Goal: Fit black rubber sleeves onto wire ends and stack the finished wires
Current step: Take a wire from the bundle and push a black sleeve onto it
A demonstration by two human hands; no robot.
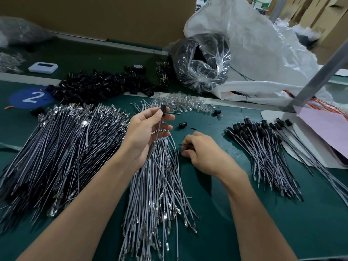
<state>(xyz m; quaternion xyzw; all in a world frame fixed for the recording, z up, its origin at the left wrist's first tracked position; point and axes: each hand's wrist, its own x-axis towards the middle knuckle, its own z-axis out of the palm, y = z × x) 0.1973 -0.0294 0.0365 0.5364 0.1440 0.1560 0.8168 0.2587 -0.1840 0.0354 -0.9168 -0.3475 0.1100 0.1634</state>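
Within left hand (148, 129), wire (159, 127) upright, sleeve (163, 109) uppermost

Factory assembly bench (216, 232), wire piles (62, 147), cartons (320, 16)

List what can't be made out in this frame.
Head view:
- black rubber sleeve pinched by left hand: wire end inside hidden by the sleeve.
- thin black piece in right hand: too small to identify, mostly covered by curled fingers.
- clear plastic bag of black parts: contents blurred by glare.
- large grey wire pile: cut off by left edge.
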